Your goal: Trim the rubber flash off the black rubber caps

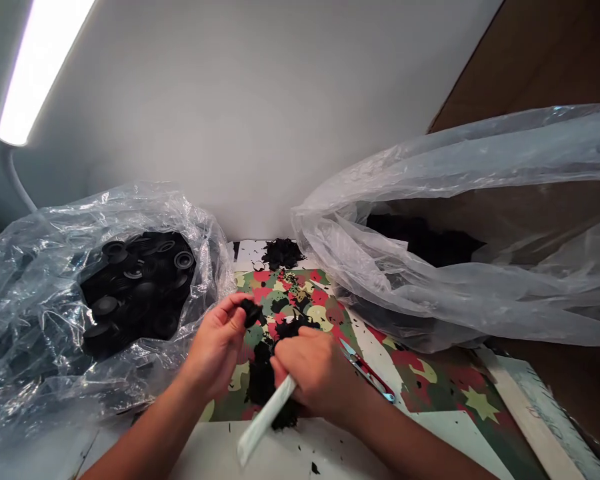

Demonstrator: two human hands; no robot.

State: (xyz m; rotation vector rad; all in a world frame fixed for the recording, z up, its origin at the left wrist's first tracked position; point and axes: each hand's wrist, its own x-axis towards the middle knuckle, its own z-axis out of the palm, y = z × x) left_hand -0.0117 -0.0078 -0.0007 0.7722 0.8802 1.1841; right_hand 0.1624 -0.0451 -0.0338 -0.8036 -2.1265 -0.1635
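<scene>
Between the thumb and fingers of my left hand (217, 343) is a small black rubber-like part (251, 312); its exact shape is hard to make out. My right hand (310, 367) is wrapped around a long white handle (266, 421) that sticks out toward me. The working end of that tool is hidden behind the fist. Beneath both hands, black scraps (263, 380) lie in a heap on a camouflage-patterned sheet (225, 403). A red-handled tool with metal ends (367, 370) rests just right of my right hand.
At left, a clear plastic bag (25, 287) holds several round black parts (145, 287). Another clear bag (380, 267), with black material (425, 240) inside, spreads across the right. More black scraps (283, 253) pile by the wall. A lit lamp (45, 67) hangs upper left.
</scene>
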